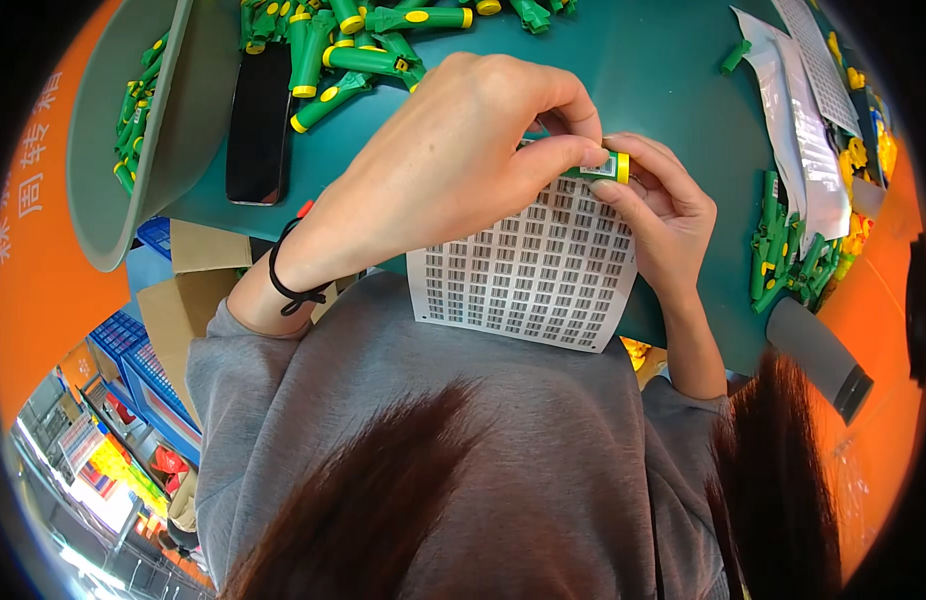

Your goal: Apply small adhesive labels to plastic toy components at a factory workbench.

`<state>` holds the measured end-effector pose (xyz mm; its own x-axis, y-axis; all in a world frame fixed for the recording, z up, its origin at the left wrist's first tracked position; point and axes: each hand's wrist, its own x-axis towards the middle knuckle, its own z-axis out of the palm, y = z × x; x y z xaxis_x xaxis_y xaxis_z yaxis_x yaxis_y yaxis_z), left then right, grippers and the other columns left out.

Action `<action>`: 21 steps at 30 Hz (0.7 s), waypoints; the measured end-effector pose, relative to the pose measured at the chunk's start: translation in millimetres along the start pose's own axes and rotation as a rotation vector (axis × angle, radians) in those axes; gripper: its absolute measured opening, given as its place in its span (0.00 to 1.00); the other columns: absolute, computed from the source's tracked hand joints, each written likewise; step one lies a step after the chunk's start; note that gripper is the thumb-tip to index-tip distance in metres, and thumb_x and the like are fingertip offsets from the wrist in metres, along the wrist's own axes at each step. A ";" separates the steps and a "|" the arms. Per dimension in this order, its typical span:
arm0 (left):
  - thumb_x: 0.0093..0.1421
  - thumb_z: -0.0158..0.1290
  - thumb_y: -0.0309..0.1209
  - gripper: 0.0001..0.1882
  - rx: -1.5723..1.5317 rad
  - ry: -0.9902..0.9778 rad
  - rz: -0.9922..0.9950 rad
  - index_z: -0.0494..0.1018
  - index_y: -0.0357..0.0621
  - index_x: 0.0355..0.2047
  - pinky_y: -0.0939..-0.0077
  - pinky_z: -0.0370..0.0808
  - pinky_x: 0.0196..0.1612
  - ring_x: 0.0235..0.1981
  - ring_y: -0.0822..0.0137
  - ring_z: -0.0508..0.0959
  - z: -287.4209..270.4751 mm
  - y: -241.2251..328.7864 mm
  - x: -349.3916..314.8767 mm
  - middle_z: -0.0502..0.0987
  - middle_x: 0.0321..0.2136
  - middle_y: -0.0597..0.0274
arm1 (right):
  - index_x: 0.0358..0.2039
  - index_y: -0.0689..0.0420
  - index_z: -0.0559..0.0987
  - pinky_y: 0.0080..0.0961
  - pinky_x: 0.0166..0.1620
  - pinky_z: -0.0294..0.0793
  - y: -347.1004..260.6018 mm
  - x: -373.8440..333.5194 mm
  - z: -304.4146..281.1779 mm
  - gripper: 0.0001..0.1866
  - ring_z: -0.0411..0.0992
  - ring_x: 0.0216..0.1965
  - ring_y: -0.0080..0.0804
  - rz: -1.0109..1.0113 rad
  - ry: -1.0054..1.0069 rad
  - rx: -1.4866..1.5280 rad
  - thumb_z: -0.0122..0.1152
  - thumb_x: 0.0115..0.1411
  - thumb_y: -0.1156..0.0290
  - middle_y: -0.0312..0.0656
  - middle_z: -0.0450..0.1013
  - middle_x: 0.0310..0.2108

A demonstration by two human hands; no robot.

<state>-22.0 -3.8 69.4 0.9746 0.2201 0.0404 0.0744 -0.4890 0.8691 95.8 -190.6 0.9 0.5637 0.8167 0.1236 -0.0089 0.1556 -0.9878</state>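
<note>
the green tube [613, 169] looks smooth plastic, the label sheet [523, 272] matt paper, the phone [258, 130] glossy.

A dark green tabletop [673, 80] carries a heap of green tubes with yellow caps [305, 55] along its far side, spilling toward a black phone [258, 130] that lies flat at left. At right, crumpled white wrapping [783, 120] lies beside a second cluster of green tubes [771, 240], while a lone green piece [735, 57] sits near the wrapping. A label sheet [523, 270] juts past the near edge; how much rests on the surface is hidden.
</note>
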 end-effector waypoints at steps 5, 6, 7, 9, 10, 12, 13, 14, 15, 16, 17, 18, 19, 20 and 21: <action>0.60 0.62 0.27 0.07 0.024 -0.005 -0.001 0.79 0.35 0.33 0.78 0.77 0.38 0.32 0.72 0.81 0.9 1.1 -0.2 0.81 0.30 0.63 | 0.51 0.68 0.78 0.27 0.53 0.81 0.9 -1.3 0.0 0.22 0.75 0.50 0.32 -0.017 0.000 -0.009 0.66 0.54 0.89 0.49 0.72 0.53; 0.60 0.62 0.27 0.07 0.032 -0.008 -0.010 0.79 0.35 0.33 0.78 0.77 0.37 0.32 0.72 0.81 0.9 1.6 -0.3 0.81 0.29 0.63 | 0.51 0.68 0.78 0.27 0.53 0.81 0.9 -1.3 0.0 0.22 0.75 0.50 0.32 -0.016 -0.001 -0.008 0.66 0.54 0.89 0.49 0.72 0.53; 0.60 0.62 0.27 0.07 0.032 -0.008 -0.009 0.79 0.35 0.33 0.78 0.77 0.37 0.32 0.72 0.81 1.2 1.7 0.0 0.81 0.29 0.63 | 0.51 0.68 0.78 0.27 0.53 0.81 0.5 -1.1 -0.2 0.22 0.75 0.50 0.32 -0.016 0.001 -0.015 0.66 0.54 0.89 0.49 0.72 0.53; 0.60 0.61 0.27 0.07 0.029 -0.004 -0.020 0.78 0.35 0.33 0.79 0.78 0.36 0.32 0.71 0.81 2.2 1.5 0.6 0.81 0.29 0.62 | 0.51 0.68 0.79 0.27 0.53 0.81 0.5 -1.0 -0.8 0.22 0.74 0.50 0.32 -0.016 0.003 -0.021 0.66 0.54 0.89 0.49 0.72 0.52; 0.60 0.61 0.27 0.07 0.030 -0.005 -0.020 0.78 0.35 0.33 0.79 0.78 0.36 0.32 0.71 0.81 2.7 1.2 1.0 0.81 0.29 0.62 | 0.51 0.68 0.79 0.27 0.53 0.81 1.1 -1.1 -1.2 0.22 0.74 0.50 0.32 -0.023 0.003 -0.023 0.66 0.54 0.89 0.48 0.72 0.52; 0.60 0.62 0.27 0.07 0.036 0.000 -0.019 0.79 0.34 0.33 0.79 0.78 0.36 0.33 0.71 0.82 3.4 0.9 2.5 0.81 0.29 0.62 | 0.51 0.68 0.79 0.27 0.53 0.81 1.1 -0.8 -2.6 0.22 0.74 0.50 0.32 -0.030 0.004 -0.024 0.67 0.54 0.89 0.48 0.72 0.52; 0.60 0.62 0.27 0.07 0.036 -0.001 -0.018 0.79 0.34 0.33 0.79 0.78 0.36 0.33 0.71 0.82 3.7 1.1 2.9 0.81 0.29 0.62 | 0.51 0.68 0.79 0.26 0.53 0.80 0.9 -0.9 -3.0 0.22 0.74 0.50 0.32 -0.025 0.007 -0.030 0.67 0.54 0.89 0.48 0.72 0.52; 0.60 0.62 0.28 0.07 0.008 -0.013 -0.057 0.79 0.35 0.34 0.79 0.78 0.37 0.33 0.72 0.82 4.0 1.6 3.6 0.81 0.29 0.62 | 0.51 0.68 0.79 0.26 0.53 0.80 0.5 -0.8 -3.5 0.22 0.74 0.50 0.31 -0.020 0.011 -0.036 0.67 0.54 0.89 0.48 0.73 0.52; 0.60 0.62 0.28 0.07 -0.020 -0.024 -0.094 0.79 0.35 0.34 0.79 0.78 0.38 0.33 0.73 0.82 4.2 2.1 4.8 0.81 0.29 0.62 | 0.51 0.68 0.79 0.26 0.53 0.80 0.0 -0.4 -4.5 0.22 0.74 0.50 0.31 -0.022 0.011 -0.038 0.67 0.54 0.89 0.48 0.73 0.52; 0.60 0.62 0.28 0.07 -0.018 -0.018 -0.094 0.79 0.35 0.34 0.79 0.78 0.38 0.33 0.73 0.82 5.9 -1.1 4.2 0.81 0.29 0.62 | 0.50 0.68 0.79 0.25 0.53 0.79 -0.4 0.4 -4.5 0.21 0.74 0.50 0.31 -0.005 0.008 -0.015 0.67 0.54 0.89 0.48 0.73 0.52; 0.62 0.61 0.30 0.09 -0.134 -0.001 -0.107 0.79 0.35 0.34 0.79 0.78 0.38 0.33 0.74 0.81 10.3 -8.0 2.8 0.81 0.29 0.63 | 0.50 0.68 0.79 0.24 0.53 0.79 -1.1 1.4 -4.3 0.21 0.74 0.50 0.31 0.011 0.004 0.008 0.67 0.54 0.89 0.48 0.73 0.52; 0.64 0.60 0.33 0.10 -0.250 0.018 -0.117 0.79 0.36 0.33 0.79 0.77 0.38 0.33 0.75 0.80 14.4 -13.7 0.7 0.81 0.28 0.63 | 0.50 0.68 0.79 0.24 0.53 0.79 -2.3 1.7 -3.4 0.21 0.74 0.50 0.31 0.006 -0.004 0.006 0.67 0.54 0.89 0.48 0.73 0.52; 0.64 0.60 0.33 0.10 -0.248 0.033 -0.108 0.79 0.36 0.33 0.79 0.77 0.38 0.33 0.75 0.80 15.6 -16.7 -0.4 0.81 0.28 0.63 | 0.50 0.67 0.80 0.25 0.54 0.78 -4.3 2.7 -2.0 0.21 0.74 0.51 0.32 0.021 0.003 0.002 0.67 0.54 0.88 0.48 0.73 0.53; 0.66 0.58 0.36 0.13 -0.291 -0.084 -0.165 0.79 0.36 0.35 0.80 0.75 0.38 0.32 0.76 0.79 16.2 -19.3 -1.9 0.81 0.28 0.64 | 0.50 0.67 0.80 0.27 0.54 0.77 -6.2 3.2 0.0 0.20 0.74 0.52 0.33 0.035 0.009 -0.003 0.67 0.54 0.88 0.49 0.73 0.53; 0.68 0.56 0.39 0.15 -0.333 -0.198 -0.221 0.79 0.36 0.37 0.80 0.74 0.37 0.32 0.77 0.78 17.7 -22.8 -4.3 0.81 0.29 0.64 | 0.50 0.67 0.80 0.27 0.54 0.77 -4.5 -0.8 1.3 0.20 0.74 0.52 0.33 0.021 -0.009 -0.010 0.67 0.54 0.88 0.49 0.73 0.53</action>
<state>-24.2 -8.5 40.7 0.9670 0.1066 -0.2314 0.2452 -0.1427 0.9589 94.4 -191.2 5.3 0.5561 0.8247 0.1033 -0.0127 0.1327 -0.9911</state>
